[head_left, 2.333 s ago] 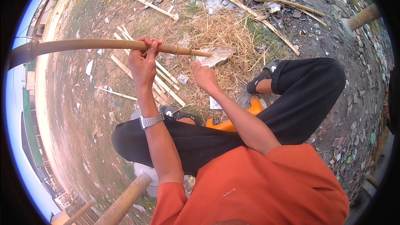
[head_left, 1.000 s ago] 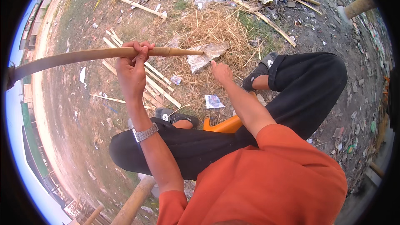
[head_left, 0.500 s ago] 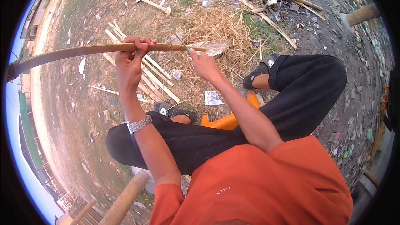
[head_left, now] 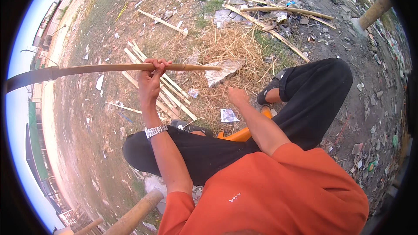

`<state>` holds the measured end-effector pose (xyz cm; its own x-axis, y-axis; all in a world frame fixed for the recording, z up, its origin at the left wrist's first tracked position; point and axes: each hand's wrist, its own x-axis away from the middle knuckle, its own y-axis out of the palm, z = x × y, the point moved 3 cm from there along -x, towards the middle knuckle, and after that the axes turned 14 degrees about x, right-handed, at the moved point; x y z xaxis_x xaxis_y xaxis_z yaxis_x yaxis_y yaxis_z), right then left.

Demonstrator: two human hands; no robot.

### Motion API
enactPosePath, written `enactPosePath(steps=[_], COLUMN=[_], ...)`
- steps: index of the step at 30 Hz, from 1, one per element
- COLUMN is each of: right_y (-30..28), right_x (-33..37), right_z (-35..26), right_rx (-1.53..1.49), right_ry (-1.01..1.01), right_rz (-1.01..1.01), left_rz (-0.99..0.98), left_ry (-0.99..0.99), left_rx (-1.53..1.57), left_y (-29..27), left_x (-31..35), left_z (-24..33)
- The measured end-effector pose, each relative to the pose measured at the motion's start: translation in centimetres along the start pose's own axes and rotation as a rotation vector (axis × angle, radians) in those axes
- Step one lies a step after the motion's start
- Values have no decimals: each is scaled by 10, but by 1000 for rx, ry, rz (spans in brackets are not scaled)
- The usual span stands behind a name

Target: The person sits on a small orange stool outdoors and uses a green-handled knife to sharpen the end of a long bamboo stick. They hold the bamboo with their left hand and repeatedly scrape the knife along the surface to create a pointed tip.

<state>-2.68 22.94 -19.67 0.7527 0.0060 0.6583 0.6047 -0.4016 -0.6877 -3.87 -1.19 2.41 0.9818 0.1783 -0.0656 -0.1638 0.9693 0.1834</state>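
Clock positions read from the centre of the view. One curved tan bamboo length (head_left: pixel 104 67), running from the rim at 9 o'clock to a narrow tip just short of centre at 12, the tip appearing over a pale flat slab (head_left: pixel 215 76). One left hand (head_left: pixel 149 84), between 9 and 10 o'clock, thumb and fingers closed around the bamboo; silver watch (head_left: pixel 156 131) at its wrist. One right hand (head_left: pixel 238 97), between 2 and 3 o'clock, near centre, apart from the bamboo, fingers curled; whether it grips anything cannot be told. One group of pale split strips (head_left: pixel 183 106), at 9 to 10 o'clock, lying on the ground beyond the left hand. One bed of loose straw (head_left: pixel 237 39), at 12 to 1 o'clock, around the slab. One printed paper (head_left: pixel 228 115), at 4 o'clock, near centre. One orange object (head_left: pixel 238 135), between 4 and 5 o'clock, partly hidden by a black trouser leg (head_left: pixel 191 152). One single pale strip (head_left: pixel 161 21), at 11 o'clock. One round post (head_left: pixel 375 12), at 2 o'clock.
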Motion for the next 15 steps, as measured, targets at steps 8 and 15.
enactPosePath(steps=[8, 15], right_y=[-28, -61], right_x=[5, 67], right_z=[-45, -110], right_rx=[-410, -425], right_ry=[-287, -367], right_rz=[310, 196], left_rz=[-26, 26], left_ry=[88, 120], left_rx=[-37, -82], left_y=[21, 19], left_x=[-5, -9], left_z=[5, -1])
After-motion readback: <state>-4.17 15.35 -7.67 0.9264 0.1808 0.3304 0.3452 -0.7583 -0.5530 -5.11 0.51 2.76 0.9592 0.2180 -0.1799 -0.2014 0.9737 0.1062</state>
